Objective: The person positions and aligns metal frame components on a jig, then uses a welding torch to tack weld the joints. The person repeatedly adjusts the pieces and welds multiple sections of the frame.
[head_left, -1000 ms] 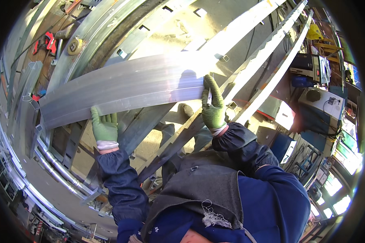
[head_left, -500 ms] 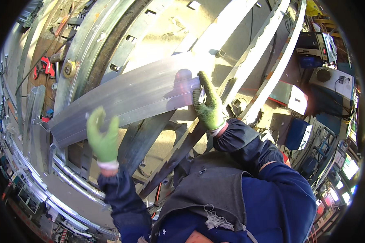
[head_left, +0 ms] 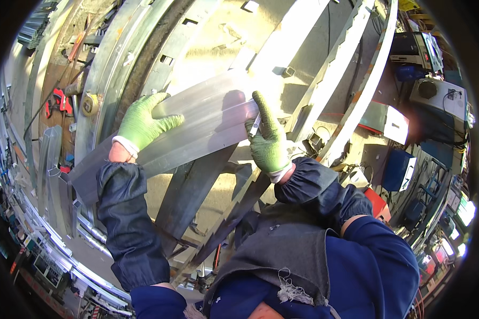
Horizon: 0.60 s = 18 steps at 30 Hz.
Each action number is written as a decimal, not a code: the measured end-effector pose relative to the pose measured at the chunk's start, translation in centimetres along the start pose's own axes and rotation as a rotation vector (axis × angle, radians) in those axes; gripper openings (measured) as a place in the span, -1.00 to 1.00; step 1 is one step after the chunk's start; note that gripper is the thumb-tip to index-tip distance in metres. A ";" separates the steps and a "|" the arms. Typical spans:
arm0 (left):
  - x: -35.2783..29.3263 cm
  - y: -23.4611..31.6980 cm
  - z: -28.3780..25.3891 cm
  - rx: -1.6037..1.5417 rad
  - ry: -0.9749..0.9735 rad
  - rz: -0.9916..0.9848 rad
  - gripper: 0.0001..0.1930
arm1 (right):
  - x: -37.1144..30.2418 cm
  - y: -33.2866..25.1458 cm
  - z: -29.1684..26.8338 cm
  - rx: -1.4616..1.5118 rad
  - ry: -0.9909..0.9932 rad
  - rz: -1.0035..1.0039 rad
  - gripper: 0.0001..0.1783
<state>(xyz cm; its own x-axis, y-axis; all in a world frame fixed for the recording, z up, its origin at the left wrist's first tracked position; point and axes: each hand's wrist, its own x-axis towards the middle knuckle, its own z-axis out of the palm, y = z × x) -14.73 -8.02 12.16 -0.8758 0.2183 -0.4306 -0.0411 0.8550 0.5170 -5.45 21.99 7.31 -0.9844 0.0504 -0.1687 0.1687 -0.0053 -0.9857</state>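
Note:
A long grey metal panel (head_left: 207, 125) with lengthwise lines lies slanted across the steel beams, glaring at its far right end. My left hand (head_left: 143, 123), in a green glove, lies on the panel's far left part, thumb and fingers spread apart. At the panel's right end is my right hand (head_left: 270, 141), also green-gloved. It holds a slim white pen-like stick (head_left: 256, 125) against the palm, its forefinger stretched up along the panel's end. A shadow falls on the panel beside it.
Steel beams (head_left: 197, 186) run beneath the panel. A tape measure (head_left: 90, 103) and a red-and-black clamp-like tool (head_left: 61, 102) lie at the left. Metal profiles (head_left: 50, 170) stand near the panel's left end. At the right are a white-and-grey machine (head_left: 439, 98) and a blue box (head_left: 399, 170).
My left hand has moved up and away from me, from above the panel's near edge to its far side. My right hand stays at the panel's end with the white stick.

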 end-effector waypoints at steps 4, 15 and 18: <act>0.1 -0.7 0.2 0.002 0.035 0.016 -0.13 | 0.6 0.7 0.0 -0.081 0.023 -0.082 -0.28; 1.3 -1.6 0.0 -0.142 -0.083 -0.025 -0.11 | 0.6 1.2 -0.2 -0.074 0.005 -0.093 -0.28; 3.2 -0.2 -1.8 -0.177 -0.303 -0.062 -0.13 | 0.5 1.1 -0.4 -0.068 -0.002 -0.078 -0.28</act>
<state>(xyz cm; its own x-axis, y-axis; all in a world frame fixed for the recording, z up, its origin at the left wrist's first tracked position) -18.38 -8.34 12.00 -0.6877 0.3209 -0.6512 -0.1953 0.7822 0.5916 -5.71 22.44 6.16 -0.9947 0.0459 -0.0920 0.0949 0.0661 -0.9933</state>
